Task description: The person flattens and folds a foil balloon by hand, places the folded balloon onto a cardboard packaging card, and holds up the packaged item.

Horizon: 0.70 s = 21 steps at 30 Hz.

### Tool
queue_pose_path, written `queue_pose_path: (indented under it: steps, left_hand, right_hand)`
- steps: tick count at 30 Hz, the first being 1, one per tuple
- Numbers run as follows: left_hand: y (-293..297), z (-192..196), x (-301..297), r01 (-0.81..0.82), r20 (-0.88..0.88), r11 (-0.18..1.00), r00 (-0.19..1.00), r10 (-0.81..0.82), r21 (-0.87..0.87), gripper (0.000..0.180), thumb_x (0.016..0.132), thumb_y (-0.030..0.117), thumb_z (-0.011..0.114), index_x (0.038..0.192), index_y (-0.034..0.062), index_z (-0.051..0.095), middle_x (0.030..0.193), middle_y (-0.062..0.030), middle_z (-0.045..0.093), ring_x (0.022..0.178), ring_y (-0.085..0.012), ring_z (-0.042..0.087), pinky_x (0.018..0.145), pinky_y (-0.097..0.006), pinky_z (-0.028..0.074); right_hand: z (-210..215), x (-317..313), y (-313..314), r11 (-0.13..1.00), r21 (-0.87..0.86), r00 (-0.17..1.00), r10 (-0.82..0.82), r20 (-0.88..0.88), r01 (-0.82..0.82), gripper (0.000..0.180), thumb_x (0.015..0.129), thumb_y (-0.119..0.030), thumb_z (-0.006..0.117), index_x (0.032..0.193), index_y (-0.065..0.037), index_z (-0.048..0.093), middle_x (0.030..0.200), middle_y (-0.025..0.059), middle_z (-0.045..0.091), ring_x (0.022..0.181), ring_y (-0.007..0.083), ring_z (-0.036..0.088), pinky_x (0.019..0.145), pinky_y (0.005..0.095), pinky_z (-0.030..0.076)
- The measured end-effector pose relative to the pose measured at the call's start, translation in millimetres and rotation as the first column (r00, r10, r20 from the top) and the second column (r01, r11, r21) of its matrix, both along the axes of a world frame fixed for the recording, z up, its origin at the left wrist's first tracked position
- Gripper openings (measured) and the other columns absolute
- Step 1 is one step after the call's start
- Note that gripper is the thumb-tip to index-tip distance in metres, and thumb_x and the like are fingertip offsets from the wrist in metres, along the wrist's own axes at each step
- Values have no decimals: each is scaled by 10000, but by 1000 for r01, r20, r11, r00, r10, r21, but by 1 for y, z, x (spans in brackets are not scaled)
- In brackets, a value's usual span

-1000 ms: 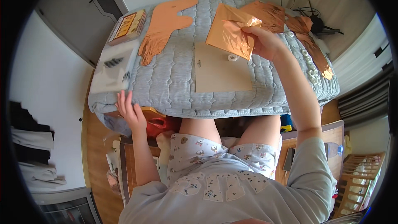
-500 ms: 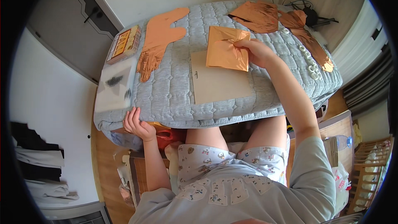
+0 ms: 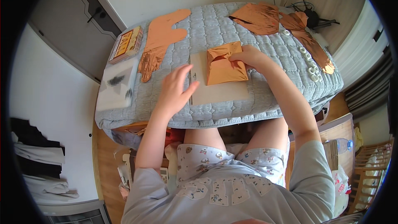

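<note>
My right hand (image 3: 251, 58) pinches the right side of a folded, shiny copper-coloured foil balloon (image 3: 226, 74), its top layer creased around the fingers. The folded foil is over a beige cardboard sheet (image 3: 222, 94) on the grey quilted mattress (image 3: 159, 108). To the left, my left hand (image 3: 175, 89) is open, fingers and thumb apart, over the cardboard's left edge and holding nothing. A flat, unfolded copper foil balloon (image 3: 161, 35) lies farther left. Two more foil pieces are at the back right: a wide crumpled one (image 3: 261, 18) and a long one (image 3: 304, 37).
Several small white rings (image 3: 311, 67) lie along the mattress's right side. At the left edge are a yellow-and-red box (image 3: 126, 43) and a clear plastic pack (image 3: 115, 84). A black device with antennas (image 3: 314, 18) is past the back right corner. A calculator (image 3: 164, 176) shows below left.
My left hand has risen from the mattress's front edge to beside the cardboard and opened. My right hand has brought the folded foil slightly nearer and lower over the cardboard.
</note>
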<state>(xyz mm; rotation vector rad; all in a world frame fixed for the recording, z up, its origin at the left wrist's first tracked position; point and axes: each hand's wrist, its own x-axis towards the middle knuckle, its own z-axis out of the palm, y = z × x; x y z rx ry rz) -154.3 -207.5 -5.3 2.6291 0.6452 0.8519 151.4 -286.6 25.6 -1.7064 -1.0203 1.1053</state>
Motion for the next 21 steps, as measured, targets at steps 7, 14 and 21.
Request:
queue_pose_path:
  steps: [7,14,21]
  left_hand:
    - [13,12,37,118,-421,989,895,-146,-92,929,961,665,561,1606,59,278,1609,-180,354,1495,-358,326,1235,-479,274]
    - [12,7,41,55,-354,998,933,-59,-22,916,972,638,562,1591,23,284,1619,-205,321,1492,-391,319,1235,-497,272]
    - [30,-10,62,176,-421,984,894,-151,20,861,1036,598,450,1614,1,225,1689,-227,183,1580,-344,151,1282,-498,140]
  right_hand:
    - [0,-8,0,999,-31,995,35,91,-32,394,832,-207,753,1141,35,713,1012,114,734,861,195,719,753,319,613]
    - [3,-16,3,994,-78,994,85,62,-80,394,839,-239,752,1130,25,716,1007,109,734,839,193,726,723,320,622]
    - [7,-18,0,982,-102,958,178,224,-158,584,822,-313,792,1288,-9,616,1019,101,733,877,219,734,703,340,622]
